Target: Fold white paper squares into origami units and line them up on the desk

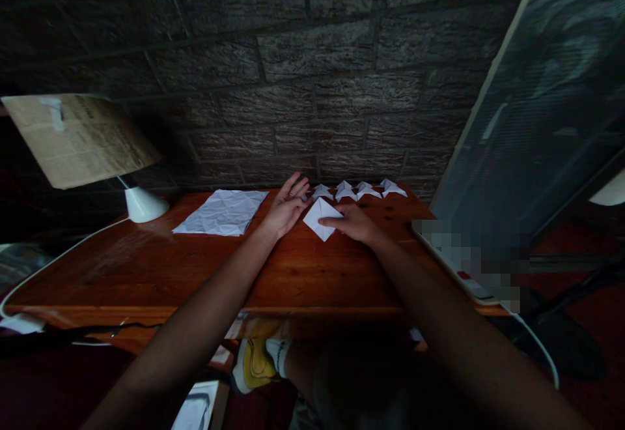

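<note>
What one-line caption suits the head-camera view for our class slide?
Right hand holds a folded paper diamond, left hand open beside it, folded shapes lined up behind.

Legible text: none that you could read. Item, lampshade (85,146): bore faint print, too dim for you to make out. Item, white sock (278,356) below the desk (312,280): carried dark lettering, too small for you to decipher.
</note>
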The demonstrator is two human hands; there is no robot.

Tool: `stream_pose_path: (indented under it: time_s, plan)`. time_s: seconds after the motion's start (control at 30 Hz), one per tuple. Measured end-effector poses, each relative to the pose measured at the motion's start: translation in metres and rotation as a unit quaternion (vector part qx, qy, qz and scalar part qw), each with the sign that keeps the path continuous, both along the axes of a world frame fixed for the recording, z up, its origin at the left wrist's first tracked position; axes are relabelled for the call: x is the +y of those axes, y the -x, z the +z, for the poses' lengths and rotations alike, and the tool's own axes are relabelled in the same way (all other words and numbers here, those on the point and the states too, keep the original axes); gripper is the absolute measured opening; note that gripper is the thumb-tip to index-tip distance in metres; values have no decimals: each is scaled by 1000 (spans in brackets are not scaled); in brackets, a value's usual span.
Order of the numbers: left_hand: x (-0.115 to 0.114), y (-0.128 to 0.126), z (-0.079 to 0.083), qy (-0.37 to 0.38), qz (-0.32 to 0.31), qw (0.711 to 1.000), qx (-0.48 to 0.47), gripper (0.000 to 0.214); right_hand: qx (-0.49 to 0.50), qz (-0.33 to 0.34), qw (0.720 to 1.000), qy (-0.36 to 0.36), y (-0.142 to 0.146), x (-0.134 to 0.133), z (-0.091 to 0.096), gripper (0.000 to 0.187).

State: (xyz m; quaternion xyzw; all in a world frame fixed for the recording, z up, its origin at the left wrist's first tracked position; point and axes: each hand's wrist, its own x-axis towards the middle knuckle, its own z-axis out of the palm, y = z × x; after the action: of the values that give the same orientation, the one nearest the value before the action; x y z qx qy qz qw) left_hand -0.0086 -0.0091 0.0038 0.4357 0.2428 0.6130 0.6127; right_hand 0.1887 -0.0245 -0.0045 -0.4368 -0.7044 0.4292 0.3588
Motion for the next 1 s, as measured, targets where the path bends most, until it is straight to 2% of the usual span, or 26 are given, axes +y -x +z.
stream_pose_path:
  time_s: [0.3,0.47,0.53,0.67,0.7,0.87,1.0]
  plan:
    - [8,3,-8,-47,-13,999,25,91,-28,-8,999,-14,0,2,-2,31]
    - [7,2,-9,-54,-4,998,33,88,-26,0,1000,-17,-1,4,-5,32]
    - [5,0,-6,-44,4,999,21,80,-30,2,999,-22,-1,5,-6,31]
    - [0,-1,4,9,-2,1000,-23,44,-32,0,999,-30,-1,6,-7,30]
    - [-1,0,6,22,-9,999,-29,42,-36,-1,999,-29,-1,6,-7,29]
    - [-6,3,12,24,-30,999,-20,72,-17,-7,1000,-24,0,4,-6,28]
    - [-5,5,11,17,-28,999,-25,73,-25,-14,999,-18,0,4,-5,27]
